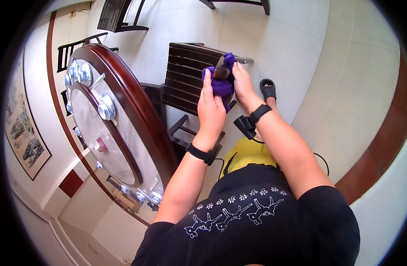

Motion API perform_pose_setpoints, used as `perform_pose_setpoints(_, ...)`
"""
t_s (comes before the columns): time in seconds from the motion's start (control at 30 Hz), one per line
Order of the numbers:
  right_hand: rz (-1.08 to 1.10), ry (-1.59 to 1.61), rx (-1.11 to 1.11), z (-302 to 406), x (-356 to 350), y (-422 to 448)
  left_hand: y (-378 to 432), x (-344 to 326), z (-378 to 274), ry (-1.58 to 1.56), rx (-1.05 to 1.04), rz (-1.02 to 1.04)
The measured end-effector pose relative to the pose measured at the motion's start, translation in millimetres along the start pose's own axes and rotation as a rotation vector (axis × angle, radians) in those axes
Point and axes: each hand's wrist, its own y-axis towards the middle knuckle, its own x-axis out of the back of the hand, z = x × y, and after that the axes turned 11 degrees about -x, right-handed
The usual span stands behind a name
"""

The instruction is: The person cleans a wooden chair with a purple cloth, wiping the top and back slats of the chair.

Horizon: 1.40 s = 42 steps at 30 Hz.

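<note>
A purple cloth (222, 87) is bunched around a glossy brown wooden end piece (221, 71), which seems to be part of the slatted wooden chair (190, 77) just behind it. From the left side, my left hand (211, 108) presses the cloth with its fingers stretched forward. Across from it, my right hand (244, 81) grips the cloth's right edge, thumb towards the wood. The two hands face each other with the cloth between them. Some of the fingers are hidden by the cloth and palms. How the wooden piece joins the chair is covered.
Left stands a round dining table (132, 78) with a turntable (105, 139) and blue-and-white tableware (106, 107). A dark chair (118, 16) stands further off. My foot in a black slipper (267, 89) rests on the tiled floor (300, 73). A black device (246, 127) hangs at my right wrist.
</note>
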Motion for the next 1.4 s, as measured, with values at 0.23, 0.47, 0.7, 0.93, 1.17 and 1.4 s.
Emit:
perform_pose_setpoints(0.23,0.163,-0.469,0.353,58.8,-18.3,-51.2,-12.1,-9.6,7.9,-0.041,-0.014,-0.017)
perform_pose_setpoints(0.47,0.041,-0.697,0.143,49.9,-6.4,-21.3,-14.4,-12.6,11.5,-0.003,-0.054,-0.005)
perform_pose_setpoints(0.7,-0.164,-0.869,-0.023,44.8,9.0,24.1,-14.9,-10.3,14.6,-0.02,-0.077,0.006)
perform_pose_setpoints(0.93,0.033,-0.922,0.053,106.9,-17.7,-31.2,-12.1,-14.0,13.5,0.038,-0.129,-0.042)
perform_pose_setpoints(1.17,0.086,-0.827,0.132,132.8,-47.8,-57.8,-9.6,-13.2,17.1,-0.107,-0.157,0.002)
perform_pose_setpoints(1.4,-0.032,-0.618,-0.144,117.1,-37.3,-34.3,-13.9,-13.3,20.7,-0.039,-0.18,0.022)
